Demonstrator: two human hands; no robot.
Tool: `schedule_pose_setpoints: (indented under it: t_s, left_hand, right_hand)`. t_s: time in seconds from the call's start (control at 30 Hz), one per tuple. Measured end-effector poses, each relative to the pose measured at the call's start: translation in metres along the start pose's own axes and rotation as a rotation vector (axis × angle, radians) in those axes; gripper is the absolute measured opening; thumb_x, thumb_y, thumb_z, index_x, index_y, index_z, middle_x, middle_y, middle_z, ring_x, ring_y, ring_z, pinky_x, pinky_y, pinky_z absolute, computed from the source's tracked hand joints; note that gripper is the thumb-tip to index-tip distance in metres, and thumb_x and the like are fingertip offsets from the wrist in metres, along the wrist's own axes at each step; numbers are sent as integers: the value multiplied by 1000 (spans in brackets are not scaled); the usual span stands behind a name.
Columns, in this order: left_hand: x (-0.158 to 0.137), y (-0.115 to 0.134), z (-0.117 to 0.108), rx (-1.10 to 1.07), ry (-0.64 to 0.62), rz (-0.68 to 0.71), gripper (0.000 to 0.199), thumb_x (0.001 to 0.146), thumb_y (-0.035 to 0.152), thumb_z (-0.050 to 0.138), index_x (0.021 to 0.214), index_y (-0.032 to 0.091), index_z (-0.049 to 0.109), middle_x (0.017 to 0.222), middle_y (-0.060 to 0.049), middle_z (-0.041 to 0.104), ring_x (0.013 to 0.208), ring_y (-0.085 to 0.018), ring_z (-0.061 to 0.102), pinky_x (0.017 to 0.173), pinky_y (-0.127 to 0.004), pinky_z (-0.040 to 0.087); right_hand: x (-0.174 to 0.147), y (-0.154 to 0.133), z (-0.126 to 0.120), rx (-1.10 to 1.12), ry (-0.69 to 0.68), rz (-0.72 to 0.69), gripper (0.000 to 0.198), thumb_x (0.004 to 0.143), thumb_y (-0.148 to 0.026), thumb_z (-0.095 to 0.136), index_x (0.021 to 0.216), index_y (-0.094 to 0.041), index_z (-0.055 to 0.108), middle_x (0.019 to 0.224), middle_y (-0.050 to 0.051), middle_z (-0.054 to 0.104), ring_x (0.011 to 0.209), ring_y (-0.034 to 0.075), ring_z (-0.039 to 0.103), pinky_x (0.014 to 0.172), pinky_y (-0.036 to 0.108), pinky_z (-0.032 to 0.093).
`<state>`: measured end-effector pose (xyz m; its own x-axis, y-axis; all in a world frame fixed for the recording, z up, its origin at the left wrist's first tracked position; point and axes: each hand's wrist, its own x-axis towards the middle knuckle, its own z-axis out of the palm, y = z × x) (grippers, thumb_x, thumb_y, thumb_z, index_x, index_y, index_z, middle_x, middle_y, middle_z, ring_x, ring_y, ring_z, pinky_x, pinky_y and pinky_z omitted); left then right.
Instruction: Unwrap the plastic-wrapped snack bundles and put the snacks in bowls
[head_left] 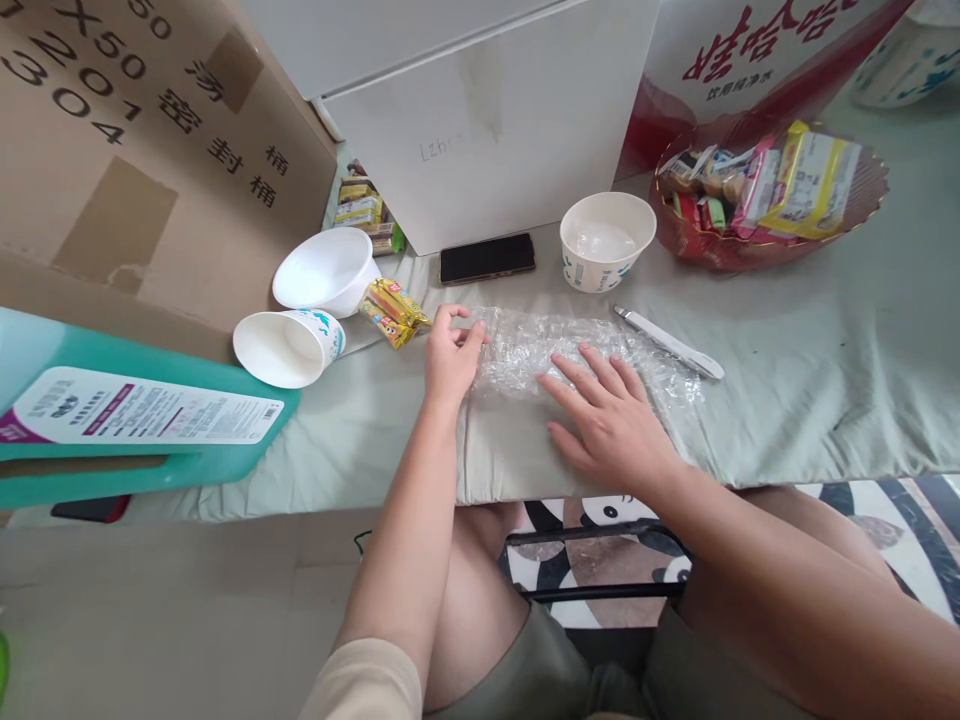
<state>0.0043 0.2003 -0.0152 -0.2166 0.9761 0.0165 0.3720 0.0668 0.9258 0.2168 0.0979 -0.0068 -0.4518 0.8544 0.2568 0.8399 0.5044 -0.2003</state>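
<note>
1. Plastic wrap [534,340], clear and crinkled, lies on the bench [810,400], long axis left to right, under and just beyond the right hand [611,425], whose grip is open, fingers spread.
2. Left hand [452,362] curls at the wrap's left end; whether its grip pinches, I cannot tell.
3. Farther: slim white tool [667,342] rightward, paper bowl [596,272], dark phone [487,259].

Clear plastic sheet [517,362] (wrinkly), flat.

Short sleeve [367,682] at left, pale beige cloth, plain and smooth. Shorts [517,665] dark olive-grey cloth, loose-legged, unpatterned where seen, soft creases gathered at the lap.
</note>
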Motion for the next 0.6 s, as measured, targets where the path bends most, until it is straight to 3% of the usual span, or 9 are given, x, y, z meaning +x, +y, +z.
schedule_pose_setpoints:
  t_s: [0.1, 0.23, 0.33, 0.43, 0.47, 0.53, 0.6]
  left_hand:
    - [6, -3, 6, 179, 101, 53, 15, 87, 24, 61, 99, 25, 51, 67, 5, 65, 50, -11, 55, 55, -25, 44]
    - [5, -4, -2, 449, 159, 64, 29, 80, 14, 64, 104, 27, 56, 72, 2, 66, 73, -20, 66, 75, -34, 51]
    - [-4, 3, -11, 585, 272, 93, 37, 76, 14, 69, 109, 27, 58, 96, -5, 69, 93, -26, 68, 85, -41, 52]
    - [-23, 20, -8, 635, 350, 271, 34, 78, 18, 69, 111, 23, 60, 114, -11, 67, 110, -29, 64, 95, -45, 51]
    - [-31, 26, -3, 619, 292, 356, 29, 82, 18, 65, 110, 22, 61, 112, -10, 68, 110, -27, 64, 98, -44, 51]
    - [-46, 34, 10, 569, 49, 511, 19, 91, 21, 57, 109, 21, 63, 111, -9, 70, 110, -23, 65, 102, -41, 50]
    - [-56, 33, 21, 567, -160, 534, 24, 96, 27, 52, 115, 20, 65, 126, -11, 67, 124, -25, 61, 110, -43, 45]
  right_hand:
    - [5, 2, 8, -28, -120, 101, 56, 98, -42, 49, 150, -22, 51, 161, 11, 43, 151, 42, 31, 118, 61, 28]
    - [9, 14, 10, -28, -220, 166, 60, 98, -48, 47, 154, -25, 47, 163, 9, 40, 153, 42, 28, 120, 61, 26]
    - [9, 20, 7, -18, -255, 207, 62, 98, -51, 46, 155, -26, 45, 165, 9, 37, 153, 42, 26, 121, 61, 24]
    - [10, 20, 5, -13, -252, 224, 62, 99, -53, 44, 155, -27, 45, 166, 8, 35, 154, 41, 24, 122, 60, 23]
    - [10, 20, 5, -11, -250, 223, 62, 99, -53, 43, 155, -28, 45, 166, 8, 35, 154, 41, 25, 122, 61, 23]
    - [9, 19, 7, -7, -247, 211, 61, 100, -53, 41, 155, -28, 45, 165, 8, 37, 154, 41, 26, 121, 62, 24]
    - [8, 19, 9, -7, -232, 198, 61, 100, -53, 40, 155, -27, 45, 164, 8, 38, 153, 42, 28, 120, 63, 25]
